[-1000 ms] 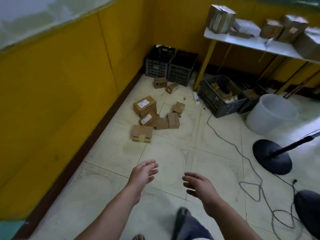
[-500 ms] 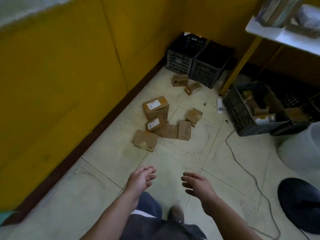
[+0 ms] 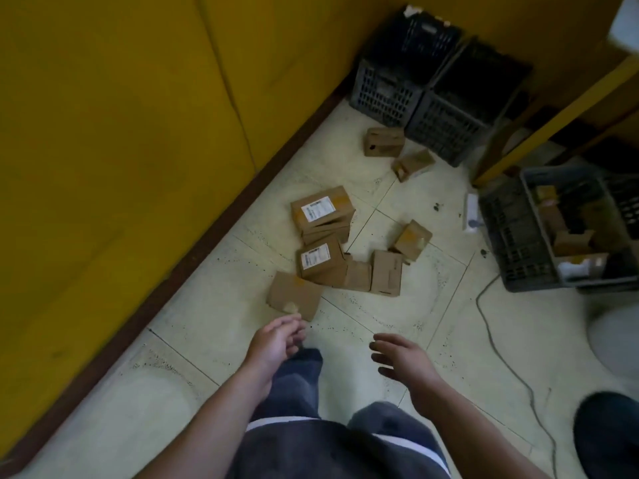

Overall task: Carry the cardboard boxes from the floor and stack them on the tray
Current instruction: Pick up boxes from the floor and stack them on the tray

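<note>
Several brown cardboard boxes lie scattered on the pale tiled floor near the yellow wall. The nearest box (image 3: 294, 296) lies flat just beyond my left hand (image 3: 276, 340), whose fingers are relaxed and hold nothing. A labelled box (image 3: 322, 209) sits on another one behind it, and a second labelled box (image 3: 321, 259) leans below that. Two small boxes (image 3: 383, 141) lie near the crates. My right hand (image 3: 403, 357) reaches forward with spread fingers, empty. No tray is in view.
Two black plastic crates (image 3: 415, 98) stand in the corner. A grey crate (image 3: 518, 236) holding boxes sits at the right, beside a yellow table leg (image 3: 539, 122). A cable (image 3: 494, 340) runs across the floor. A dark fan base (image 3: 608, 433) lies at the lower right.
I have stepped closer to the boxes and the view has tilted down. Both hands stay forward and empty; the left hand now hovers just short of the nearest box.
</note>
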